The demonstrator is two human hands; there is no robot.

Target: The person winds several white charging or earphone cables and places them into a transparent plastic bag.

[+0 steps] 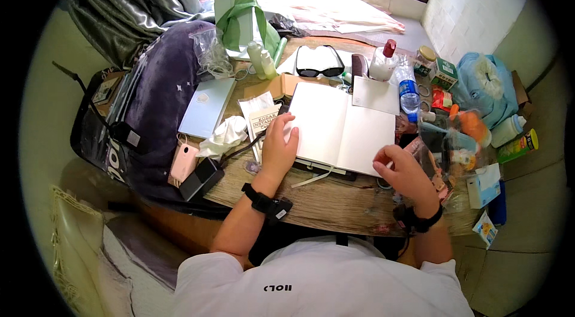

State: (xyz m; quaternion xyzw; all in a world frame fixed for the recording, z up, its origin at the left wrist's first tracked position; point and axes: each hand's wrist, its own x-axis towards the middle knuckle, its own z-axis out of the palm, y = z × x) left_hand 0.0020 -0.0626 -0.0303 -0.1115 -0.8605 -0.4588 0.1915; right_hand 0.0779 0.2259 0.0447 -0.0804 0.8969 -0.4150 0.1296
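An open notebook [320, 122] with blank white pages lies on the wooden desk in front of me. A ribbon [312, 179] sticks out below its lower edge. At the notebook's left edge rests my left hand [281, 144], its fingers stretched and the thumb apart. My right hand [407, 174] is by the lower right corner of the right page, fingers loosely curled with a gap at the thumb; nothing shows in it. A white card [375, 95] overlaps the top of the right page. Both wrists wear black bands.
Left of the notebook are a crumpled tissue [224, 139], a black box-shaped device [202, 178], a pink device [184, 162] and a light blue booklet [207, 107]. Sunglasses [320, 71] sit behind it. A water bottle [409, 96] and a pump bottle [383, 65] stand at right amid clutter.
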